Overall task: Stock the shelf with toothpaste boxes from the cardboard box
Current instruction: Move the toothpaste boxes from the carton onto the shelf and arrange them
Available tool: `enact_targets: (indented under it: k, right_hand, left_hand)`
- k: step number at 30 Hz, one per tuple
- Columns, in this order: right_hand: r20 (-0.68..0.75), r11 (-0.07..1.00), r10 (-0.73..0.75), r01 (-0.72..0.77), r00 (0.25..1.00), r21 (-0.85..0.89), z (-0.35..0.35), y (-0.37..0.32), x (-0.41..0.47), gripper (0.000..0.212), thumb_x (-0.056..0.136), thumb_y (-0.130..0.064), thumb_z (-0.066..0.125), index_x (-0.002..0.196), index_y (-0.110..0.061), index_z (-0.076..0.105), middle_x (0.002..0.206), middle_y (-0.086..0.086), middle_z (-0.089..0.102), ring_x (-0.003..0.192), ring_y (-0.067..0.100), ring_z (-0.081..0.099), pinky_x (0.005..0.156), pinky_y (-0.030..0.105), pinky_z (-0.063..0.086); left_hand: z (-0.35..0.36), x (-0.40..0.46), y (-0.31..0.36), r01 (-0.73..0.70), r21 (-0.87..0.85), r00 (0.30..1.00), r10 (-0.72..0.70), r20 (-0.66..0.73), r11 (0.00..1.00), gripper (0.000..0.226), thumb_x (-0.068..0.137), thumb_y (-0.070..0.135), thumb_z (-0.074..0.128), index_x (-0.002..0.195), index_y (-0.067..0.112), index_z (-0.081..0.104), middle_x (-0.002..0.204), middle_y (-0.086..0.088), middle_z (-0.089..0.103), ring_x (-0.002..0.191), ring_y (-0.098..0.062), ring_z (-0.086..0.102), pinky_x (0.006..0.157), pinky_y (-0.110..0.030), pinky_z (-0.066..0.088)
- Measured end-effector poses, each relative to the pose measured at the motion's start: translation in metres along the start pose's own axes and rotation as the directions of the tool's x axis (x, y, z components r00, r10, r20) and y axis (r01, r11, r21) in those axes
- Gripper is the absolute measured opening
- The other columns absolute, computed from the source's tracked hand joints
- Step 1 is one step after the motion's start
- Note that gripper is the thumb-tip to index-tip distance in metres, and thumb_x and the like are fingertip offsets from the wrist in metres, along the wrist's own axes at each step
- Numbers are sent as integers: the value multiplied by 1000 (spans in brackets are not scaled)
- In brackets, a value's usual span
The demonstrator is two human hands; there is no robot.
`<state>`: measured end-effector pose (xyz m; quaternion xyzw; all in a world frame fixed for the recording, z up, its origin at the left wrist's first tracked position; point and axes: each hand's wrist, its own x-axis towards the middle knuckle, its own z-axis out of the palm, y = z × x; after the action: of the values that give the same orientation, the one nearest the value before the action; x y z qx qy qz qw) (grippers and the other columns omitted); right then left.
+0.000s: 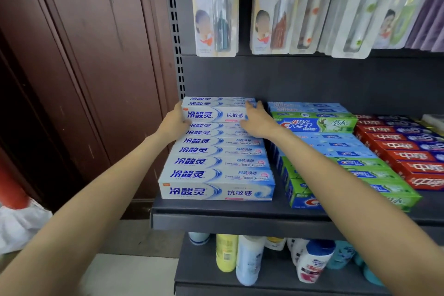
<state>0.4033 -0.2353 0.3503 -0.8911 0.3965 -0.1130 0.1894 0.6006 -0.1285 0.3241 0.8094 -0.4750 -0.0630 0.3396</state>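
Note:
A row of white-and-blue toothpaste boxes point(216, 163) fills the left part of the dark shelf point(216, 221), running from front to back. At the back of that row a second layer of the same boxes point(213, 109) lies on top. My left hand point(171, 122) holds the left end of these upper boxes. My right hand point(257, 119) holds their right end, with the fingers over the top edge. The cardboard box is not in view.
Green and blue Crest boxes point(336, 151) fill the shelf's middle and red boxes point(408, 151) its right. Toothbrush packs point(276, 7) hang above. Bottles point(249, 259) stand on the lower shelf. A brown wooden wall point(84, 67) is at left, white plastic point(21, 223) on the floor.

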Motion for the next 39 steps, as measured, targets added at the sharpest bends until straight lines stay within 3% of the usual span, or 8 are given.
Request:
enact_targets:
  k: [7, 11, 16, 20, 23, 28, 32, 39]
  right_hand:
    - [-21, 991, -23, 20, 1000, -129, -1, 4, 0, 69, 98, -24, 43, 151, -11, 2, 157, 21, -6, 128, 39, 42, 98, 34, 40]
    - [-36, 988, -26, 20, 999, -155, 3, 4, -1, 71, 98, -26, 44, 151, -12, 0, 156, 22, -8, 119, 38, 50, 90, 33, 44]
    - [11, 997, -23, 24, 1000, -76, 0, 3, -5, 77, 97, -32, 48, 151, -13, -4, 156, 20, -14, 122, 34, 50, 95, 33, 43]
    - [36, 999, -19, 21, 999, -30, -4, 4, -19, 80, 96, -35, 48, 151, -17, -8, 156, 19, -15, 135, 38, 34, 101, 34, 37]
    - [76, 1000, 4, -6, 997, 21, 2, 6, -32, 82, 96, -38, 47, 151, -18, -11, 156, 20, -13, 135, 37, 34, 101, 34, 35]
    - [127, 998, 9, -16, 992, 55, 22, 2, -41, 79, 95, -48, 43, 152, -19, -4, 156, 20, -11, 145, 36, 7, 116, 43, 20]
    - [115, 997, -11, 3, 993, 74, 29, 6, -40, 72, 96, -48, 41, 152, -19, 6, 157, 18, -10, 145, 34, -7, 118, 46, 13]
    - [102, 999, -11, 7, 995, 42, 33, 7, -37, 73, 93, -56, 40, 151, -19, 16, 158, 17, -4, 145, 33, -6, 117, 43, 13]
  left_hand:
    - [4, -1, 4, 16, 15, 1000, -16, 2, 1000, 66, 96, 8, 46, 148, 5, 5, 108, -23, 62, 73, -20, 54, 59, -24, 38]
    - [2, -1, 6, 46, -32, 999, -45, 10, 998, 70, 96, 9, 47, 150, 8, 3, 118, -20, 60, 78, -20, 57, 63, -29, 44]
    - [-1, -8, 16, 149, -173, 989, -143, 47, 974, 81, 93, 19, 55, 150, 9, -3, 150, -11, 33, 128, -28, 44, 94, -33, 41]
    - [-11, -23, 19, 269, -315, 963, -248, 104, 910, 76, 91, 29, 58, 149, 9, 12, 153, -8, 29, 136, -28, 34, 109, -41, 32]
    - [-16, -47, 20, 334, -435, 936, -238, 261, 836, 48, 90, 29, 58, 134, 20, 42, 132, -2, 55, 113, -23, 57, 102, -43, 42]
    - [-10, -69, 22, 354, -538, 930, -226, 289, 766, 60, 92, 17, 56, 145, 17, 27, 100, 12, 56, 73, -6, 65, 64, -24, 55]
    - [-8, -69, 18, 387, -541, 916, -246, 317, 747, 75, 89, 18, 60, 149, 20, 15, 134, 4, 49, 90, -18, 66, 77, -36, 56]
    - [-7, -69, 22, 371, -604, 921, -197, 335, 706, 46, 92, 6, 53, 131, 24, 38, 106, 4, 64, 82, -16, 66, 64, -29, 53]
